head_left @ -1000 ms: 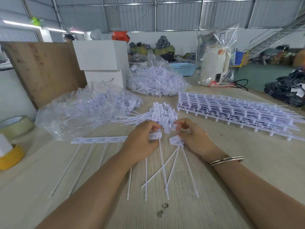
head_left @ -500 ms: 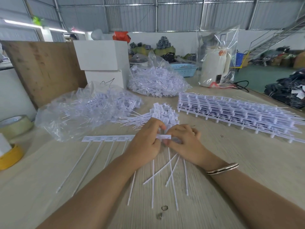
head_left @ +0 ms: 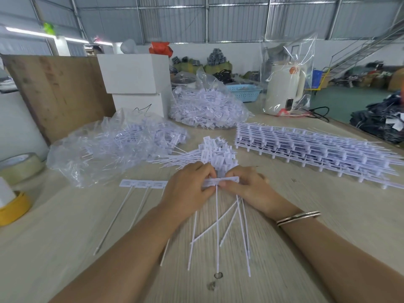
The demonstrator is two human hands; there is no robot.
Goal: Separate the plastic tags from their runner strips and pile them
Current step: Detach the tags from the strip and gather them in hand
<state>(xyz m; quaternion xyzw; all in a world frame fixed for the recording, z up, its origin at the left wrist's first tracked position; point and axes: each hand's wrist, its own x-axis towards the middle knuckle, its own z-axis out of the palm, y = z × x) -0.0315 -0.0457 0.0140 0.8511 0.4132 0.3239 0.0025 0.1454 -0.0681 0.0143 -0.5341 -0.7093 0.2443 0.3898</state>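
Hands unmoved: left hand (head_left: 188,189) and right hand (head_left: 248,186) pinch white tag strip (head_left: 220,181).

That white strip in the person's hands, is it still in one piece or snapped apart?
Cannot tell. The left hand and right hand pinch the strip where they meet, hiding any break.

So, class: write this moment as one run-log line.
left hand: pinches tag strip | right hand: pinches same strip | loose tag pile: behind hands | stacked strips: far right
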